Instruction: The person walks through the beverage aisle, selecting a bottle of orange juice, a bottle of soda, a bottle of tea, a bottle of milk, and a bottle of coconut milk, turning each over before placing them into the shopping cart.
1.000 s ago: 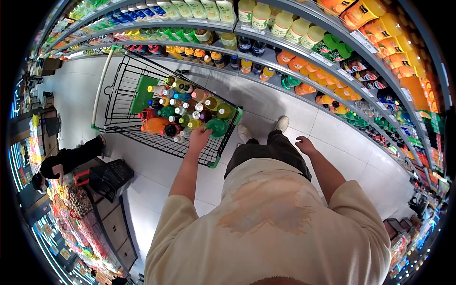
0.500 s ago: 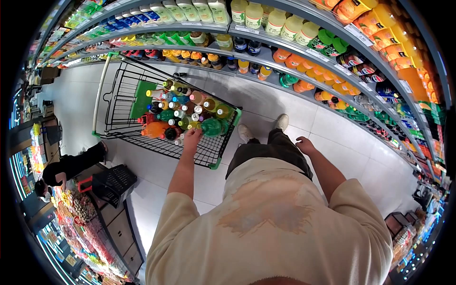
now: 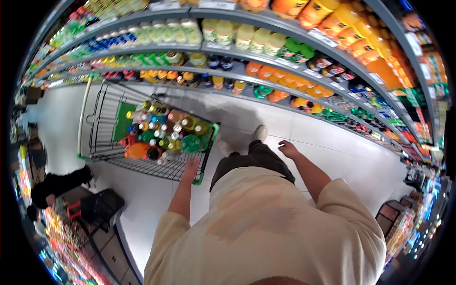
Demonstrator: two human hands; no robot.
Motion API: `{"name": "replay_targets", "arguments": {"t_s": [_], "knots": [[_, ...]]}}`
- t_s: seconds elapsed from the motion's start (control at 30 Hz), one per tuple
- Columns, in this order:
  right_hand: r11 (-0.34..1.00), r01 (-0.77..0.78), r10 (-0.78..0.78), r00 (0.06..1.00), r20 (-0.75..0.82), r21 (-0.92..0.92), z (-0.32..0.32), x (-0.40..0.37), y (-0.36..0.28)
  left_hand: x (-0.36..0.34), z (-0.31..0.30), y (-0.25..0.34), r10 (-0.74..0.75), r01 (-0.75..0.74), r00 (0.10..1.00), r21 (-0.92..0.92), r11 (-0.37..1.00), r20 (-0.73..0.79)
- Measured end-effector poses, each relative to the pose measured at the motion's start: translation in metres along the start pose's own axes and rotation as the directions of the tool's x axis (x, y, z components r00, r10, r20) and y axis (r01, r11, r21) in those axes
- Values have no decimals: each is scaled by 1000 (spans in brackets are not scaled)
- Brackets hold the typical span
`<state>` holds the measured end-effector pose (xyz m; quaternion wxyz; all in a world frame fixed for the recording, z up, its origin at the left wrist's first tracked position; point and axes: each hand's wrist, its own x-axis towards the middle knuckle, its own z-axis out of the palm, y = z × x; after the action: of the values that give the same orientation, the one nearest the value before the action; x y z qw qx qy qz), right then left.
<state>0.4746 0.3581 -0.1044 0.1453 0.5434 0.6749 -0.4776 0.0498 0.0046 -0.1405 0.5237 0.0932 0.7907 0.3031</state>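
Note:
A black wire shopping cart [image 3: 176,172] with green corner pieces stands at my left, loaded with several drink bottles. My left hand [image 3: 191,167] is over the cart's near side, slightly blurred, its fingers stretched out and holding nothing. Just beyond its fingertips lies a large green bottle [image 3: 191,143]. An orange bottle [image 3: 137,150] lies farther left among the other bottles. My right hand [image 3: 288,148] hangs in the air at my right side, fingers loosely apart, touching nothing.
Shelves of bottled drinks curve across the far side, with yellow juice bottles [image 3: 244,38] and orange bottles [image 3: 316,13]. A person in black [image 3: 59,184] is at the left, near a black basket [image 3: 102,205] and a heaped display [image 3: 71,237].
My left hand has drawn back from the bottles toward the cart's near edge. The view has shifted, so the cart appears lower and farther left. My right hand still hangs free.

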Motion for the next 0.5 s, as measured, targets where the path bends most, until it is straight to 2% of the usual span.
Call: {"name": "replay_targets", "arguments": {"t_s": [0.03, 0.07, 0.13, 0.2, 0.23, 0.27, 0.33, 0.43, 0.5], "knots": [[1000, 9, -9, 1000, -10, -3, 1, 3, 9, -10, 16, -10, 188, -183, 982, 193, 964, -7], [1000, 1, -1, 1000, -19, -13, -2, 0, 12, -17, 29, -19, 373, -352, 928, 373, 858, 15], [998, -16, 14, 999, -34, -54, -1, -2, 20, -26, 43, -22, 479, -431, 877, 492, 757, 32], [995, 9, -18, 996, -88, -104, 10, -1, 35, -27, 45, -8, 333, -291, 942, 591, 752, 41], [992, 34, -53, 986, -158, -119, 2, -6, 40, -21, 50, 7, 309, -272, 950, 625, 731, 52], [996, 15, -27, 989, -148, -87, 2, -13, 41, -28, 46, -1, 252, -216, 967, 664, 716, 42], [1000, -17, 13, 986, -164, -24, -2, -24, 39, -20, 44, -10, 305, -248, 952, 670, 700, 33], [995, -72, 84, 979, -187, 69, -6, -47, 39, -12, 39, -7, 335, -321, 935, 678, 661, 116], [994, -105, 112, 971, -213, 42, -3, -58, 51, -14, 36, 2, 317, -331, 935, 713, 618, 159]]}}
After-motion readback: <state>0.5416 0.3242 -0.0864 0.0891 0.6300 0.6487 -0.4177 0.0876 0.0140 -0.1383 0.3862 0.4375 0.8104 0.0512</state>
